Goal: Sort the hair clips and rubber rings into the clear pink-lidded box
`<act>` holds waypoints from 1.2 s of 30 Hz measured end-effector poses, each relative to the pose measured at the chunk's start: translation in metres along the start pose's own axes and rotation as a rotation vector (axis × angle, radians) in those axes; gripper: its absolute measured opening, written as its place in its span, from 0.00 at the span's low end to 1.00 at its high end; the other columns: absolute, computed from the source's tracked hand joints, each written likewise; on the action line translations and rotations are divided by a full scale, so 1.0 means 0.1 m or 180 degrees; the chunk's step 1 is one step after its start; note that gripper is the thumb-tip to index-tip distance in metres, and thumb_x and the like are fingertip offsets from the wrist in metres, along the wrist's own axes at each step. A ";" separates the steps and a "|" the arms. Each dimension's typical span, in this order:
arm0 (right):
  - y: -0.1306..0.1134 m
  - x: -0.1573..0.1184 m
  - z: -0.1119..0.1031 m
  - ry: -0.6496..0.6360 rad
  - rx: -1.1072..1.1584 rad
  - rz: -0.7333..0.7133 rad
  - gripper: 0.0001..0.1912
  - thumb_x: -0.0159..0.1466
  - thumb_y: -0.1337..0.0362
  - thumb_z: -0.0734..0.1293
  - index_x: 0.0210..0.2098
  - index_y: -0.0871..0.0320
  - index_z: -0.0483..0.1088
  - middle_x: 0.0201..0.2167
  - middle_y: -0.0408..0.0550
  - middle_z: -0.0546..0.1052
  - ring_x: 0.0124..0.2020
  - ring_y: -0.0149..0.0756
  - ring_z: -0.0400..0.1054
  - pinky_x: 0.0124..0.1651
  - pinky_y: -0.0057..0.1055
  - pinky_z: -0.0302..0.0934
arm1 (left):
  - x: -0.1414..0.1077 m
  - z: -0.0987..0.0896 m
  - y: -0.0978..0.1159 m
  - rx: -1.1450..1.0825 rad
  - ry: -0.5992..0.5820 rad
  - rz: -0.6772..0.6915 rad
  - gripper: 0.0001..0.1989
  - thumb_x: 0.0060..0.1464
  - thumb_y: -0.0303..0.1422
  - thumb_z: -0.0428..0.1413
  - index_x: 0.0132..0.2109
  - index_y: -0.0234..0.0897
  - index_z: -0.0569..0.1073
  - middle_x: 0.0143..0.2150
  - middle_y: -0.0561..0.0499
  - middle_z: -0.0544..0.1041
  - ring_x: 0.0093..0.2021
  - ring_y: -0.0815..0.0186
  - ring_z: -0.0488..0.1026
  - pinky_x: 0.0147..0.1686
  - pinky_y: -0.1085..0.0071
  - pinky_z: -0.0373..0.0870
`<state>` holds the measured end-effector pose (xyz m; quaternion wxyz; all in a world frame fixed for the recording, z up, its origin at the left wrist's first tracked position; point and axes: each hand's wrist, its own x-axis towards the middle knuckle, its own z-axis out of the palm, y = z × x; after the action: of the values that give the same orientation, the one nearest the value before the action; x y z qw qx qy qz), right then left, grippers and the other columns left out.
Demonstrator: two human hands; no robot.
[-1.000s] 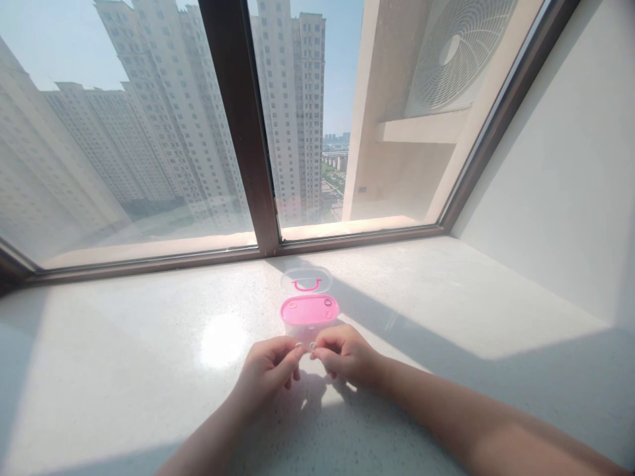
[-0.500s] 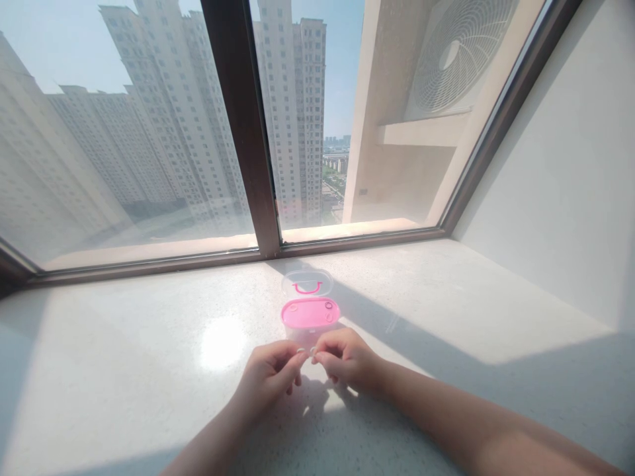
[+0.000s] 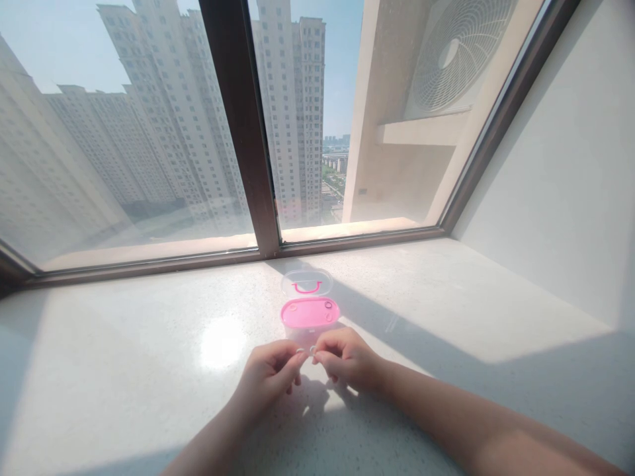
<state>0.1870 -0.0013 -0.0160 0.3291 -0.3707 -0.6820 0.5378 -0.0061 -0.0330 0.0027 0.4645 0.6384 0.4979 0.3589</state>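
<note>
My left hand and my right hand meet fingertip to fingertip above the sill, just in front of a small box. Both are closed in a pinch. A small pale ring shows at my right fingertips, and a similar pale curved piece shows at my left ones; I cannot tell whether the two are joined. Behind my hands stands the oval box with a pink tray on top. Several little rings lie on the tray, among them a purple one. My hands partly hide the box's front.
The clear lid with a pink handle lies behind the tray. The speckled white sill carries bright glare and shadow bands. A dark window frame bounds it at the back, a white wall at the right.
</note>
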 end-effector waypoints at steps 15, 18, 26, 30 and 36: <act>0.04 0.00 0.00 0.0020 -0.0034 -0.0010 0.07 0.56 0.68 0.63 0.27 0.64 0.73 0.15 0.39 0.67 0.14 0.26 0.62 0.16 0.20 0.57 | 0.00 0.00 0.01 0.0021 0.0008 -0.0020 0.16 0.56 0.42 0.55 0.30 0.32 0.74 0.20 0.53 0.72 0.19 0.71 0.67 0.21 0.77 0.63; 0.04 0.00 0.00 0.0020 -0.0037 -0.0019 0.07 0.56 0.68 0.63 0.27 0.64 0.73 0.15 0.39 0.67 0.14 0.26 0.62 0.16 0.20 0.58 | 0.00 0.00 0.02 0.0021 0.0018 -0.0041 0.16 0.56 0.42 0.55 0.29 0.33 0.74 0.20 0.53 0.72 0.19 0.71 0.67 0.21 0.77 0.63; 0.02 0.01 0.00 0.0020 -0.0031 -0.0026 0.07 0.56 0.68 0.63 0.27 0.64 0.72 0.15 0.39 0.67 0.14 0.26 0.62 0.17 0.20 0.58 | 0.01 0.00 -0.01 0.0006 0.0011 -0.0057 0.16 0.56 0.41 0.55 0.30 0.33 0.74 0.20 0.53 0.71 0.19 0.71 0.67 0.21 0.77 0.63; 0.02 0.00 0.00 0.0008 -0.0037 -0.0027 0.07 0.56 0.68 0.63 0.27 0.64 0.72 0.14 0.39 0.66 0.14 0.25 0.62 0.17 0.20 0.58 | 0.01 0.00 -0.01 0.0050 -0.0017 -0.0024 0.16 0.56 0.41 0.55 0.30 0.32 0.74 0.20 0.53 0.72 0.19 0.71 0.67 0.21 0.77 0.63; -0.01 0.00 0.00 0.0041 -0.0047 0.0040 0.07 0.56 0.67 0.63 0.27 0.63 0.72 0.13 0.38 0.66 0.13 0.25 0.60 0.17 0.20 0.58 | 0.00 0.00 0.01 0.0007 -0.0015 -0.0053 0.16 0.56 0.41 0.55 0.30 0.32 0.74 0.20 0.53 0.71 0.19 0.71 0.67 0.21 0.77 0.63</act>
<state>0.1864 -0.0014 -0.0155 0.3273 -0.3809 -0.6814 0.5324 -0.0054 -0.0332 0.0035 0.4680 0.6356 0.5025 0.3529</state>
